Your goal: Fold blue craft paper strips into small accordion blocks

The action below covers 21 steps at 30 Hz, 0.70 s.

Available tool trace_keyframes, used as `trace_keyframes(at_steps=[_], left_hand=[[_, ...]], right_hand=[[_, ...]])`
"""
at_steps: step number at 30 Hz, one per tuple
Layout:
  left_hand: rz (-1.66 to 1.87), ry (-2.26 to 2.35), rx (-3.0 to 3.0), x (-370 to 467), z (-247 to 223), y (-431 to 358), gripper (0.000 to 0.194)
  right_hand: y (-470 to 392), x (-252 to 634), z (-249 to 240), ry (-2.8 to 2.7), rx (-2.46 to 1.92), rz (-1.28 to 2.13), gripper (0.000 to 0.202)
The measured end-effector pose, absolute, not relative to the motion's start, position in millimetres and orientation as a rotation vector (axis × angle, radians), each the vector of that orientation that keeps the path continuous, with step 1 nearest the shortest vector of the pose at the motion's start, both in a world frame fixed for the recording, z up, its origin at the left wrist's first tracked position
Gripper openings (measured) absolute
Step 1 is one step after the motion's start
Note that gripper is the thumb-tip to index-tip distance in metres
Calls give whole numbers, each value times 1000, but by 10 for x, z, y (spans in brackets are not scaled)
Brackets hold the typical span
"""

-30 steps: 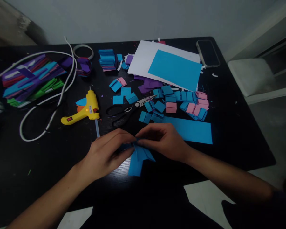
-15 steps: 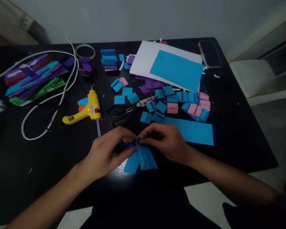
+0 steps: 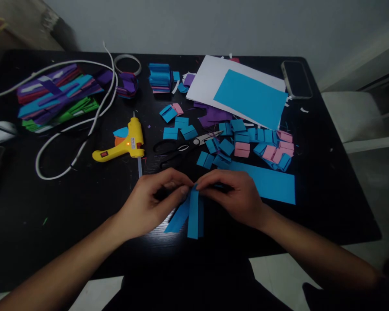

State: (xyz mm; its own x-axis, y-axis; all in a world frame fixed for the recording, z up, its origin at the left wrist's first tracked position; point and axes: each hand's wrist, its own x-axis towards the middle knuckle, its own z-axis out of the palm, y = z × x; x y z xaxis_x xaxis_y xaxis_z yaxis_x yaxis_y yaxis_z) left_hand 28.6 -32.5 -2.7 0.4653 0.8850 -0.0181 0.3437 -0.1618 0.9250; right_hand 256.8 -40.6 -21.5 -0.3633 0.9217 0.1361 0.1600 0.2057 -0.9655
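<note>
Between my two hands is a folded blue paper strip (image 3: 193,218), its top end pinched by the fingertips of both. My left hand (image 3: 158,196) grips it from the left, thumb and fingers together. From the right, my right hand (image 3: 235,192) pinches the same top edge. The strip's folded length hangs toward the near edge, and a flat blue piece (image 3: 178,218) slants out at its left. Behind my right hand lies a flat blue sheet (image 3: 275,185). Small folded blue and pink pieces (image 3: 242,149) are scattered beyond the hands.
A yellow glue gun (image 3: 134,140) with a lit orange light lies left of black-handled scissors (image 3: 202,139). A white cable (image 3: 81,151) loops around at left near bundled coloured strips (image 3: 58,95). White and blue sheets (image 3: 249,97) and a phone (image 3: 296,80) are at the back right.
The hanging part of the blue paper has swung from a spread shape to a narrower, straighter fold. Both hands still pinch its top. The camera view has shifted slightly.
</note>
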Motion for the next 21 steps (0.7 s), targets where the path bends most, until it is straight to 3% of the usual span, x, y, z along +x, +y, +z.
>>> trace_keyframes(at_steps=[21], left_hand=[[725, 980, 1796, 271, -37, -274, 10]], right_hand=[[-443, 2558, -168, -1626, -1150, 1374, 6]])
